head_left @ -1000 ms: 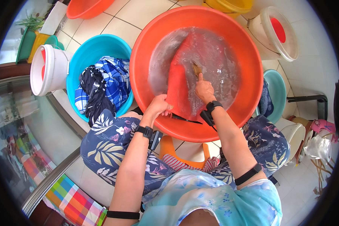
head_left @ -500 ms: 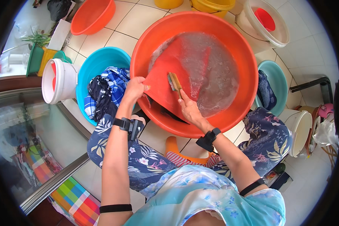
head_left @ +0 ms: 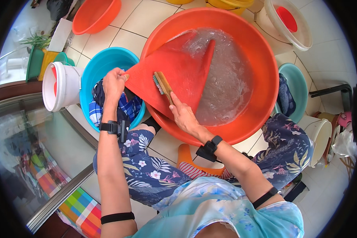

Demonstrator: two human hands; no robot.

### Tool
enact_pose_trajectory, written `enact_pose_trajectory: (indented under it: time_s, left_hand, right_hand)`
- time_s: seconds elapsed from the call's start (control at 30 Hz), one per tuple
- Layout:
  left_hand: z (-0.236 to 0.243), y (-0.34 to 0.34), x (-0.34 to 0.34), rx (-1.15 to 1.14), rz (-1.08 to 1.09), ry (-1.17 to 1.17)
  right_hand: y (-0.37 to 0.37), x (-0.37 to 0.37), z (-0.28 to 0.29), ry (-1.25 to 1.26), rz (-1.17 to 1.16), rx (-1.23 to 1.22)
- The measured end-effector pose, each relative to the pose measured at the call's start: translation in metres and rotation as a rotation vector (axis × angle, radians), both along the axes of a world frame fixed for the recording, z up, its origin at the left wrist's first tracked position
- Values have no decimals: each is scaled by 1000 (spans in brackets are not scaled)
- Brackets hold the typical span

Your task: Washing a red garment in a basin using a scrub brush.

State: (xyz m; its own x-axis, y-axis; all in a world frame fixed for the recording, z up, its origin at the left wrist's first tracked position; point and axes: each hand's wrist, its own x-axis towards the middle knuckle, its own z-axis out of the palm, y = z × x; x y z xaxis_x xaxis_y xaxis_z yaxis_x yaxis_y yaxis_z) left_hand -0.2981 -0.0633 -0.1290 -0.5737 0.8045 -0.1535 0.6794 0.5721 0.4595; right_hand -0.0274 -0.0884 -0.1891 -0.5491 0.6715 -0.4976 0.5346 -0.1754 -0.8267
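A big orange basin holds cloudy water and a red mat-like sheet, partly submerged. My left hand grips the sheet's left corner, lifted out over the basin's left rim beside a blue tub. My right hand holds a wooden-handled scrub brush by its handle, bristle end on or just over the sheet left of the basin's middle. Dark and blue checked clothes lie in the blue tub, partly hidden by my left hand and arm.
A white bucket stands at left, a glass panel below it. An orange tub and yellow buckets are at the back. A teal basin and white buckets are at right, near a black bent tube.
My left hand has moved left and up, pulling the sheet's corner over the basin rim. My right hand and brush have moved left, out of the water onto the raised sheet.
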Motion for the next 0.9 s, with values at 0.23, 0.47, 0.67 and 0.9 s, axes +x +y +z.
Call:
enact_pose_trajectory:
  time_s: [0.23, 0.47, 0.67, 0.9]
  left_hand:
    - [-20, -4, -30, 234, 97, -342]
    - [-29, -15, 11, 97, 168, -458]
    - [-31, -21, 21, 95, 287, -595]
    - [-56, -35, 41, 36, 406, -773]
  right_hand:
    - [11, 34, -21, 41, -535, -58]
    - [8, 71, -67, -201, -580, -402]
    - [-25, 49, -154, -186, -706, -312]
    - [-14, 61, -157, 94, -1081, -572]
